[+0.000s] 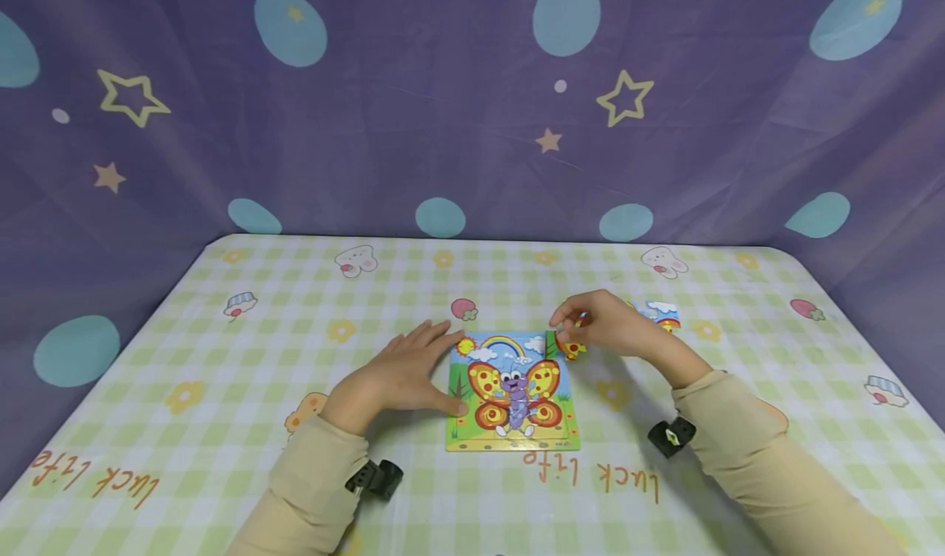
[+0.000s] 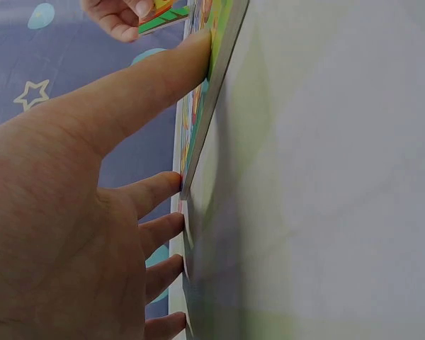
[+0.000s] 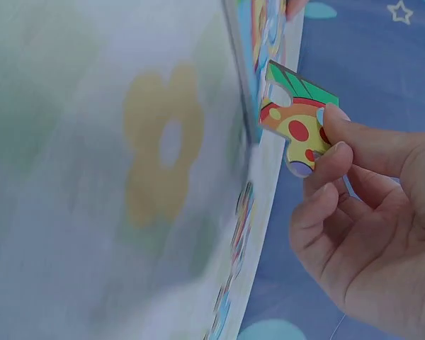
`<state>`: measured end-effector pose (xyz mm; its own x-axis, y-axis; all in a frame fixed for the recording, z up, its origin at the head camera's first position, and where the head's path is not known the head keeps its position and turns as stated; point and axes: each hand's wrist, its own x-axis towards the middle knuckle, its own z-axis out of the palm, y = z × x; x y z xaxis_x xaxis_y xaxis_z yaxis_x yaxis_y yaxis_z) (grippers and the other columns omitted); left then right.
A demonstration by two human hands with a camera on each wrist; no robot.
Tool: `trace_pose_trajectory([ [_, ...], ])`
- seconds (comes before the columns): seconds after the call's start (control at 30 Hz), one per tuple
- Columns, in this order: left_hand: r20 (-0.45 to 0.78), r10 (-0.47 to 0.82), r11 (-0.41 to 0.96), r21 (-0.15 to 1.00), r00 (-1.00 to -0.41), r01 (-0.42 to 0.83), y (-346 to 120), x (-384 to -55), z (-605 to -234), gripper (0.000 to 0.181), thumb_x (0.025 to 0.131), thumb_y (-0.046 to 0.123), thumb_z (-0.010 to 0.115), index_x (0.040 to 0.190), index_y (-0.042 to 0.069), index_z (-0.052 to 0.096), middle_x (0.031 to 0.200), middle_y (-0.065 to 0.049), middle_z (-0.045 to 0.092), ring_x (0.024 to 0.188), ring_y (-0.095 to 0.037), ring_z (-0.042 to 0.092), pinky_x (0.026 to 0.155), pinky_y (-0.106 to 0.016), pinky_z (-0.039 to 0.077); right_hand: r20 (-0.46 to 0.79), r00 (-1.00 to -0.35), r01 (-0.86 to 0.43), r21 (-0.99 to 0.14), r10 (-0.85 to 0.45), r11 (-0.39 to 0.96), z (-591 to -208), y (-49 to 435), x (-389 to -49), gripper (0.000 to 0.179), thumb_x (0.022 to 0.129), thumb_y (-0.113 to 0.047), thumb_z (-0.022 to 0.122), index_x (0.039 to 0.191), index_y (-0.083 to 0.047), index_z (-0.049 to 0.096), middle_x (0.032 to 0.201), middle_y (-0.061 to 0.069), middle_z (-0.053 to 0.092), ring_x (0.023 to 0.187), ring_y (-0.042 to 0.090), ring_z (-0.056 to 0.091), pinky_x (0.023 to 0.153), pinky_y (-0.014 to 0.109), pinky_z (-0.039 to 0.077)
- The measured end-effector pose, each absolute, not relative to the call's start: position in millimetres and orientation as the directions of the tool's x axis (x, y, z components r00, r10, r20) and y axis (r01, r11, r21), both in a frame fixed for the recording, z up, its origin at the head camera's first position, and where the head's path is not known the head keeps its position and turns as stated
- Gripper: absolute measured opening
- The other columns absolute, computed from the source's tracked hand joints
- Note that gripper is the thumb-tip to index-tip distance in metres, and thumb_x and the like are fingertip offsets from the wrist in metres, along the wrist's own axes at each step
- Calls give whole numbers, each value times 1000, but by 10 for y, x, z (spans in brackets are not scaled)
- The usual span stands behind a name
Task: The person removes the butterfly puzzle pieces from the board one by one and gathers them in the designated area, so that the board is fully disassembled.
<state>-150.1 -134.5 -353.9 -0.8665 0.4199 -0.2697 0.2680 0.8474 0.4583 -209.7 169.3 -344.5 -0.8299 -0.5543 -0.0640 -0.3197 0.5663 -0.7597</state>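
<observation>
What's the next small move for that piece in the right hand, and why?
With the right hand, I'd probably move the jigsaw piece leftward over the butterfly puzzle board, toward its printed tree: the piece shows green beside a red-spotted wing, as the board seems to there. The left hand has its thumb on the board.

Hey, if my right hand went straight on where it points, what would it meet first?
Likely the puzzle board, near its upper right corner; the puzzle piece your right hand pinches overlaps it in the head view. Height is unclear, so it might pass above.
</observation>
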Motion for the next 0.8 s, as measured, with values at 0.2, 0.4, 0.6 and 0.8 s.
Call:
trace_pose_trajectory([
  [0.2,-282,415,851,457,-865,259,-1346,-1502,-3540,103,75,50,81,157,16,30,164,-10,17,151,-34,8,120,-56,9,-62,-849,-329,-716,-526,616,-3455,1867,-2159,12,91,1,66,102,2,72,93,7,72,69,15,55,60,24,48],
  [0.4,-281,416,851,455,-865,261,-1342,-1507,-3548,103,75,50,81,157,16,29,164,-10,16,151,-33,8,120,-56,8,-38,-841,-371,-687,-540,625,-3471,1970,-2214,9,89,2,68,97,3,72,90,8,71,70,15,52,61,24,47],
  [0.6,-277,416,849,459,-866,261,-1342,-1509,-3553,103,75,49,82,157,17,29,164,-10,17,151,-33,8,120,-56,8,-86,-835,-347,-685,-544,641,-3498,2014,-2277,6,88,1,70,93,4,72,84,3,68,72,15,52,58,24,44],
  [0.8,-276,417,849,459,-866,262,-1342,-1510,-3553,103,75,49,82,157,17,29,164,-10,16,151,-33,8,120,-56,8,-108,-826,-340,-689,-554,641,-3541,1995,-2318,8,89,-1,71,94,5,71,84,5,67,74,15,53,59,25,46],
])
